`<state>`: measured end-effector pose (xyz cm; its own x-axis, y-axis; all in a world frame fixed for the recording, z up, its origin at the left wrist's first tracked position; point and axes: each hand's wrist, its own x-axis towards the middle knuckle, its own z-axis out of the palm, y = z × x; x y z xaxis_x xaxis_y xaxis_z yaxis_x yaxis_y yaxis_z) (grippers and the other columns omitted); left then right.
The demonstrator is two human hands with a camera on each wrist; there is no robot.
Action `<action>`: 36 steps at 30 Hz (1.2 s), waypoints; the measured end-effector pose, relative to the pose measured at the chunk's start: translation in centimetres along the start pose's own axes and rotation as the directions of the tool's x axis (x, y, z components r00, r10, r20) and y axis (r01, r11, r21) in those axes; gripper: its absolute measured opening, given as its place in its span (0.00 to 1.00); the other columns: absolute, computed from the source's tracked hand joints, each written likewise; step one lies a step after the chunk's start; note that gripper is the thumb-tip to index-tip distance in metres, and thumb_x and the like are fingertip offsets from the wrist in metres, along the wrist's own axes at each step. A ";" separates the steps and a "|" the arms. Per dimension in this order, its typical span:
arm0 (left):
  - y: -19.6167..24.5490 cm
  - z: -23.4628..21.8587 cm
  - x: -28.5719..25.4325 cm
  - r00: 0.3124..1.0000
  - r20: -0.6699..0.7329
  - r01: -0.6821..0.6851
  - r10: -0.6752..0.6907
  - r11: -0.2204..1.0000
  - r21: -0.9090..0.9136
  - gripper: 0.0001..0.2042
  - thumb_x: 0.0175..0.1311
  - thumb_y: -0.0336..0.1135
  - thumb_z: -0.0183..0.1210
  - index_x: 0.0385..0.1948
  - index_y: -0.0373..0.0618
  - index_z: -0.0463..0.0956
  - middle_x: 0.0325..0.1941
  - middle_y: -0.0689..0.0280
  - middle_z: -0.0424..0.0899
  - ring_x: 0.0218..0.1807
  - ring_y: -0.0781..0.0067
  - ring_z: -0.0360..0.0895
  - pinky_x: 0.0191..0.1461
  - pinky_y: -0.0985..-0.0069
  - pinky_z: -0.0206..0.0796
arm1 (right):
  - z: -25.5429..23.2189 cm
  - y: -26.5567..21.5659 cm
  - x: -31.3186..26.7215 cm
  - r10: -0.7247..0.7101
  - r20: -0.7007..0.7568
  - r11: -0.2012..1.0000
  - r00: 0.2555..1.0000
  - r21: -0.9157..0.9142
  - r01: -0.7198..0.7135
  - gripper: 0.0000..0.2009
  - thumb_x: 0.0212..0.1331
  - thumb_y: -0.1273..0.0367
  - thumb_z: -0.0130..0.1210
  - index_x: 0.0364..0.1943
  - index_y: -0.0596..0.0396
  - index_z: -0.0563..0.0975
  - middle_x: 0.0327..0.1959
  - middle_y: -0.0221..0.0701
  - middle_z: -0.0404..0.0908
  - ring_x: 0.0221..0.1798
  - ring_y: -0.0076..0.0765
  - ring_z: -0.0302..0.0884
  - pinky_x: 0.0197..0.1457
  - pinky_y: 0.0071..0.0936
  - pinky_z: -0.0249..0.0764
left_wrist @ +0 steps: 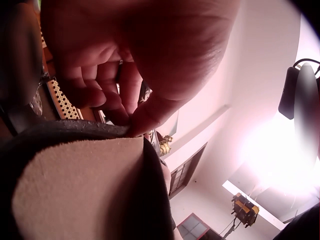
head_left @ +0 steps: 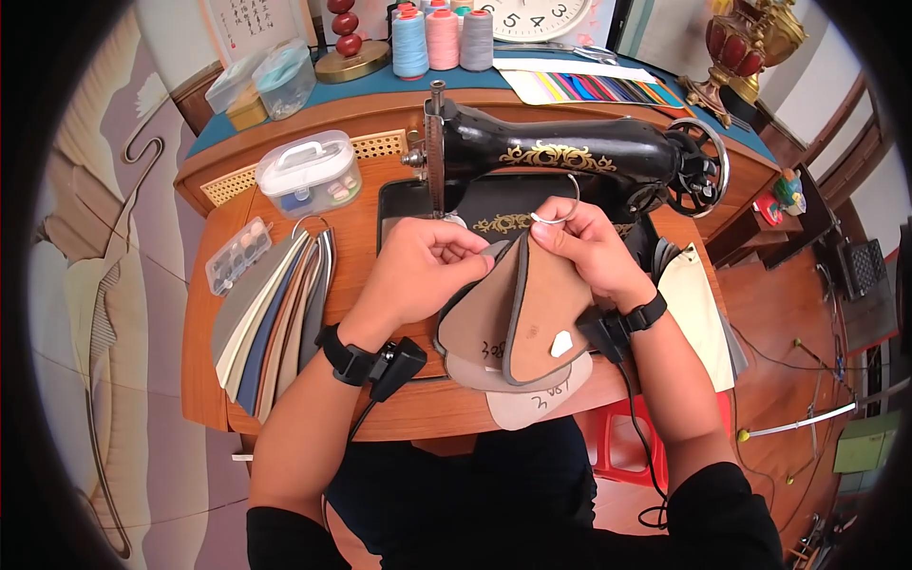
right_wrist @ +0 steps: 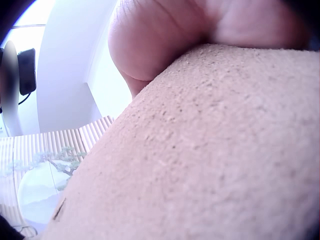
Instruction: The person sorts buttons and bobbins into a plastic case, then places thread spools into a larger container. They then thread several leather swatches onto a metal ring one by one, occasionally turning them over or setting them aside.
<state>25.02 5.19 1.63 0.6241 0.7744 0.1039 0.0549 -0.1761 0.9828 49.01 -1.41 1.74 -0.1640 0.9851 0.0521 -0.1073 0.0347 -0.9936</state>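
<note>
Both hands hold a bundle of fabric swatches above the table's front edge, before the sewing machine. At the bundle's top my right hand [head_left: 591, 249] pinches the swatches beside an open metal ring [head_left: 576, 195]. A tan swatch [head_left: 543, 309] with a small white label faces up. Behind it fan a brown swatch [head_left: 475, 328] and a pale one [head_left: 532, 404], both with handwritten numbers. My left hand [head_left: 423, 271] pinches a swatch's dark edge between thumb and forefinger; the left wrist view shows its fuzzy beige face [left_wrist: 85, 185]. Swatch surface [right_wrist: 200, 150] fills most of the right wrist view.
The black sewing machine [head_left: 560, 147] stands just behind the hands. Another ringed swatch bundle [head_left: 275, 318] lies left, beside a small compartment box [head_left: 239, 255] and a lidded plastic box [head_left: 309, 176]. More swatches [head_left: 698, 313] lie right. Thread cones [head_left: 444, 40] stand at the back.
</note>
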 end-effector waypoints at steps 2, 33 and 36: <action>0.0 -0.2 0.0 1.000 0.022 -0.002 0.001 1.000 0.005 0.07 0.60 0.25 0.70 0.38 0.33 0.85 0.32 0.67 0.87 0.33 0.85 0.82 0.38 0.86 0.73 | 0.0 0.2 0.1 -0.029 -0.046 0.999 0.999 -0.019 0.028 0.05 0.71 0.68 0.58 0.36 0.53 0.78 0.32 0.18 0.81 0.35 0.10 0.75 0.40 0.14 0.71; -0.6 -0.3 -0.7 0.971 0.157 0.075 -0.183 0.848 0.525 0.13 0.53 0.29 0.70 0.40 0.35 0.84 0.32 0.58 0.87 0.33 0.67 0.83 0.39 0.71 0.74 | -0.8 0.3 -1.1 -0.061 0.139 0.998 0.988 0.026 0.058 0.13 0.59 0.63 0.68 0.32 0.59 0.79 0.32 0.41 0.85 0.36 0.32 0.82 0.41 0.27 0.76; -1.0 -0.4 -0.9 0.973 0.172 0.031 -0.156 0.821 0.570 0.13 0.53 0.30 0.70 0.40 0.36 0.84 0.31 0.58 0.86 0.32 0.66 0.82 0.38 0.70 0.73 | -0.8 0.0 -1.2 -0.044 0.203 0.999 0.978 0.019 0.041 0.13 0.58 0.63 0.69 0.32 0.59 0.79 0.31 0.43 0.85 0.35 0.34 0.82 0.41 0.28 0.75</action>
<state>24.12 4.93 0.65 0.7323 0.6764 -0.0788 0.5091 -0.4669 0.7231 49.99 -2.43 1.55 -0.3546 0.9279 0.1155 -0.1328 0.0723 -0.9885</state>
